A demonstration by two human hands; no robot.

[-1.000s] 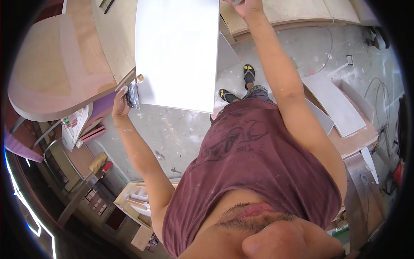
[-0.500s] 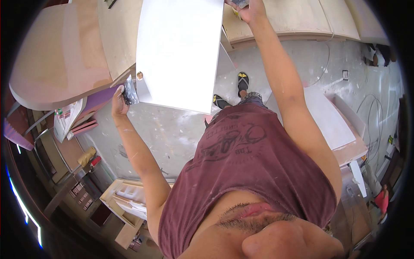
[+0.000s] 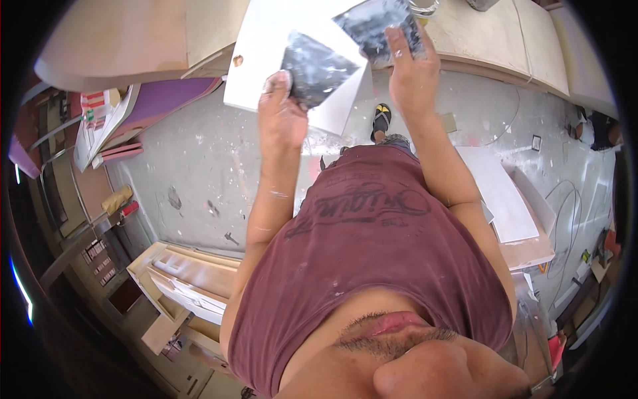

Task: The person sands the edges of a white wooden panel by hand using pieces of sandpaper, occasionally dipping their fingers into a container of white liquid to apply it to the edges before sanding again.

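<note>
My left hand (image 3: 283,120) grips a dark, flat putty spreader (image 3: 320,70) by its near left edge, thumb on top. White smears cover its face. In my right hand (image 3: 415,83) is a second dark putty spreader (image 3: 372,30), roughly rectangular and also streaked with white, pinched at its right edge. Both spreaders are held over the near part of a white panel (image 3: 256,40), their near corners close together. Whether they touch the panel or each other I cannot tell. The panel has a round hole (image 3: 237,61) near its left edge.
Pale wooden worktops (image 3: 478,33) run along the far side. Left stand purple and white boards (image 3: 159,106); lower left is an open wooden drawer unit (image 3: 159,266). A white board (image 3: 495,193) lies on the right. Cables (image 3: 571,206) trail over the stained concrete floor (image 3: 193,179).
Both hands have come in toward each other over the panel, the left moving right and up, the right moving nearer to me. Each spreader now shows its smeared face.
</note>
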